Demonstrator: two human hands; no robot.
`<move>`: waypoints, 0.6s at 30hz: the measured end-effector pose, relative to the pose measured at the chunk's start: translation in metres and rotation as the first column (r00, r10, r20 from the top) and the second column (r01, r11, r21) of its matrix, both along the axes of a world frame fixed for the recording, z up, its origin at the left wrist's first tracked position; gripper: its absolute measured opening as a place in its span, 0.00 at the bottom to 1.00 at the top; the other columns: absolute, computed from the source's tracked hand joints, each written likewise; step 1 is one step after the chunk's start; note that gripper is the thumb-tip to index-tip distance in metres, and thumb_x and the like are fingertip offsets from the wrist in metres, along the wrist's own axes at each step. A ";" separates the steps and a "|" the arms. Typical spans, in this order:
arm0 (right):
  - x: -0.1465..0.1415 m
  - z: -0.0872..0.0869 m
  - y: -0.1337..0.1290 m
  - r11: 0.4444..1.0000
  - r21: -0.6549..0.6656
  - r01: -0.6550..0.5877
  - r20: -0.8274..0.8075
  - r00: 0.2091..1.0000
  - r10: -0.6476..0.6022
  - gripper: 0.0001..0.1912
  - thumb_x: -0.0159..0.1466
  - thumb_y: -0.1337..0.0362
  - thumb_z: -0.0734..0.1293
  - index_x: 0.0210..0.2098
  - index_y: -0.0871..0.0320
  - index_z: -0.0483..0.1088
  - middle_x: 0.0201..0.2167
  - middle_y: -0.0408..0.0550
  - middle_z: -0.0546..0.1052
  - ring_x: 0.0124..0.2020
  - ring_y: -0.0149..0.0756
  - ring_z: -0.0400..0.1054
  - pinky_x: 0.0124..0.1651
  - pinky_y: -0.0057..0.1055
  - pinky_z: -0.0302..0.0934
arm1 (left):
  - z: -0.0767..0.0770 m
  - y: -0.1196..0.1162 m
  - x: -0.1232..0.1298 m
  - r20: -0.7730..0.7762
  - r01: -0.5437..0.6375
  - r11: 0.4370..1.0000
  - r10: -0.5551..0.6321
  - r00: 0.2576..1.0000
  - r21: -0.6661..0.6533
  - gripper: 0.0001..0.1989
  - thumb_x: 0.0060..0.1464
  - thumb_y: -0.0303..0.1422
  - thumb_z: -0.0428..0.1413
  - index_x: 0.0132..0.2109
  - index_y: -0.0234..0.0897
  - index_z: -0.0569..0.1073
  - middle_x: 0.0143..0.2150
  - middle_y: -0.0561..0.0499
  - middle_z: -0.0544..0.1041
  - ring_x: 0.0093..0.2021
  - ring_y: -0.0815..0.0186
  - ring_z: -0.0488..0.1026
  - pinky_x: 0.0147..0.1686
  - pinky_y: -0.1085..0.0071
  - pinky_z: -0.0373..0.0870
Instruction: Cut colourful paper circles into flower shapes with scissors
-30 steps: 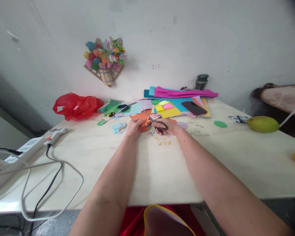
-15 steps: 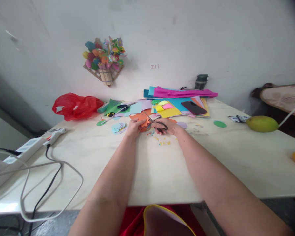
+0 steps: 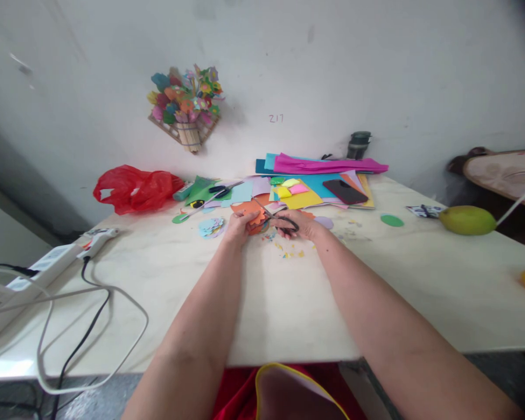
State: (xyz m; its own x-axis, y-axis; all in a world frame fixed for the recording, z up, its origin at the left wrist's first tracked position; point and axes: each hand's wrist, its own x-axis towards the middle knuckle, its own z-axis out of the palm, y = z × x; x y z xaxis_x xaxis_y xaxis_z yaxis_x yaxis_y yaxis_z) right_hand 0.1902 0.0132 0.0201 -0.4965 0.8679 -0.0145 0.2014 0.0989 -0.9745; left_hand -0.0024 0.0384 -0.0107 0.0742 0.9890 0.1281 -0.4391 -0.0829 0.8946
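My left hand [image 3: 239, 226] pinches an orange paper piece [image 3: 257, 217] with a scalloped edge. Just to its right, my right hand [image 3: 296, 224] is closed round the dark handles of a pair of scissors [image 3: 291, 225]. The scissor blades point up and left, at the right edge of the orange piece. Small coloured paper scraps [image 3: 291, 252] lie on the table below my hands. A pile of light blue cut paper shapes [image 3: 212, 227] is left of my left hand. Behind my hands lies more orange paper, partly covered.
Coloured paper sheets [image 3: 304, 200], a dark phone [image 3: 345, 191] and second scissors [image 3: 219, 191] lie at the back. A red plastic bag [image 3: 137, 189] is back left, power strips [image 3: 44, 271] with cables at left. A green mango [image 3: 467, 220] and a green paper oval [image 3: 392, 220] are at right.
The orange paper and the scissor blades have shifted very slightly at my hands. Everything else looks the same.
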 end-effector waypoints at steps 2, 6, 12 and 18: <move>0.000 0.001 -0.001 1.000 -0.007 -0.004 -0.002 1.000 0.004 0.15 0.61 0.57 0.70 0.25 0.58 0.64 0.14 0.41 0.70 0.12 0.24 0.57 0.12 0.23 0.44 | 0.000 0.000 0.000 0.004 -0.007 1.000 0.007 1.000 -0.001 0.14 0.32 0.31 0.71 0.27 0.32 0.75 0.27 0.47 0.79 0.27 0.66 0.76 0.35 0.67 0.76; 0.000 0.001 -0.001 1.000 -0.001 -0.001 0.010 1.000 0.001 0.15 0.62 0.58 0.69 0.25 0.58 0.64 0.14 0.40 0.69 0.11 0.23 0.56 0.12 0.22 0.43 | 0.000 0.001 0.001 0.004 -0.016 1.000 0.016 1.000 0.003 0.15 0.32 0.31 0.72 0.26 0.31 0.75 0.25 0.48 0.78 0.25 0.67 0.74 0.32 0.68 0.75; 0.000 0.000 0.001 1.000 -0.011 0.010 0.013 1.000 -0.010 0.15 0.59 0.58 0.71 0.24 0.58 0.64 0.14 0.40 0.69 0.11 0.24 0.57 0.12 0.22 0.42 | 0.000 0.002 -0.001 -0.001 -0.004 1.000 0.004 1.000 0.004 0.13 0.34 0.31 0.71 0.28 0.32 0.76 0.26 0.49 0.78 0.27 0.66 0.76 0.34 0.67 0.76; -0.001 0.002 -0.001 0.999 -0.029 0.014 0.020 1.000 -0.014 0.13 0.58 0.60 0.71 0.24 0.58 0.65 0.13 0.40 0.69 0.11 0.24 0.57 0.12 0.22 0.41 | 0.001 0.000 0.000 0.011 -0.007 1.000 0.007 1.000 0.005 0.13 0.33 0.31 0.71 0.28 0.31 0.78 0.28 0.47 0.80 0.27 0.67 0.76 0.33 0.69 0.76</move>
